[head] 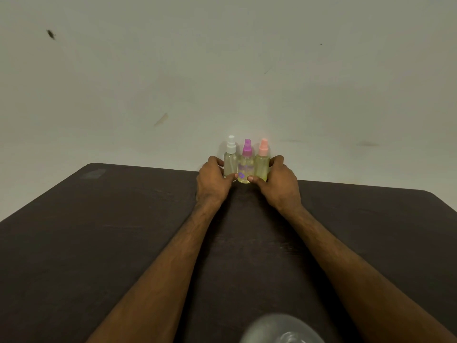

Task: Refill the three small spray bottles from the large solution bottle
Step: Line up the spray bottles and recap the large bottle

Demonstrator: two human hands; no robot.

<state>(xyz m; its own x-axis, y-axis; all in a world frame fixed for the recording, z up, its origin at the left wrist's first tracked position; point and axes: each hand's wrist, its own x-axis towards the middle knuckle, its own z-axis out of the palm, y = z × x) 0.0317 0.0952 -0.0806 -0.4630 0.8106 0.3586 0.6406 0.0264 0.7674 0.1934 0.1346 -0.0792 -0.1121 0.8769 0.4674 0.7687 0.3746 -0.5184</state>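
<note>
Three small spray bottles stand upright side by side at the far edge of the dark table [99, 243]: a white-capped bottle [230, 159], a purple-capped bottle [246, 167] and a pink-capped bottle [262, 162]. All three look to hold pale yellowish liquid. My left hand [214, 181] curls round the white-capped bottle, fingers behind and thumb in front. My right hand [278, 181] curls round the pink-capped bottle the same way. The two hands press the row together. A clear, blurred rounded shape, likely the large bottle [279, 329], shows at the bottom edge.
A pale wall [222, 70] rises right behind the bottles at the table's far edge. A faint grey patch [93, 173] marks the table's far left corner.
</note>
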